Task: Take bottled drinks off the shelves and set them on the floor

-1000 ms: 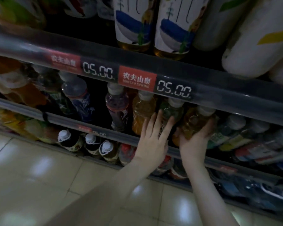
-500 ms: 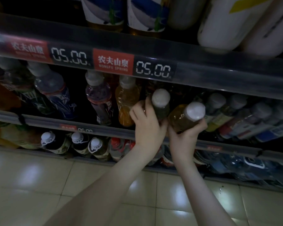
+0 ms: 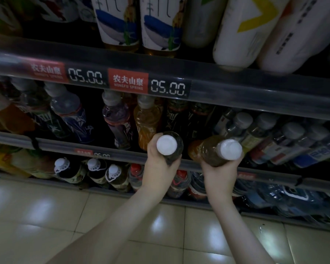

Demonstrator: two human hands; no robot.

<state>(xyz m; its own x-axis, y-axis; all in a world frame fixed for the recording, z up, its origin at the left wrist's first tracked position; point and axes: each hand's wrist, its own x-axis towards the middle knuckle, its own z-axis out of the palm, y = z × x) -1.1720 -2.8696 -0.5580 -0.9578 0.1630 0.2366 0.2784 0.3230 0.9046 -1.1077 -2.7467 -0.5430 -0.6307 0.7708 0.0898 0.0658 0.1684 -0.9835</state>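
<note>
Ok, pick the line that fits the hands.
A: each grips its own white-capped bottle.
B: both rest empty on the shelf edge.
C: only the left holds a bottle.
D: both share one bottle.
A: the left hand grips a dark bottle and the right hand grips an amber bottle, each with a white cap facing the camera.

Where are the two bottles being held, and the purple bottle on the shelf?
Dark bottle (image 3: 166, 145): head view, on its white cap.
Amber bottle (image 3: 210, 152): head view, on its body.
Purple bottle (image 3: 115, 116): head view, on its shoulder.
</note>
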